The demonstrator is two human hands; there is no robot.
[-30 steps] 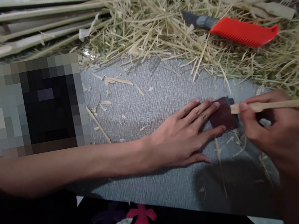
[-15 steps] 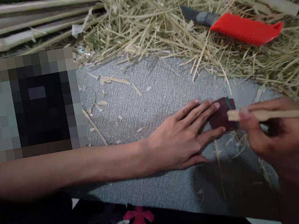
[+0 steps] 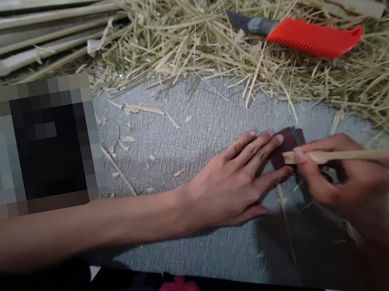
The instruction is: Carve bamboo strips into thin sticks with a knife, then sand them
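My left hand (image 3: 236, 178) lies flat with its fingers spread. Its fingertips press on a small dark maroon sheet (image 3: 287, 143), which looks like sandpaper and has a teal strip near its right side. Pinched between the thumb and fingers of my right hand (image 3: 351, 178) is a pale wooden stick (image 3: 372, 153), running off to the right edge. The stick's squared tip is over the sheet, close to my left fingertips; whether it touches cannot be made out.
A red-handled knife (image 3: 314, 37) rests on the pile of straw-like shavings (image 3: 173, 24) at the back. Long pale stalks (image 3: 31, 56) lie at the upper left. Loose shavings dot the grey textured surface (image 3: 186, 142). A blurred-out patch covers part of the left side.
My right hand has moved left with the stick, so its tip is farther over the maroon sheet. My left hand stays on the sheet. The view has shifted slightly.
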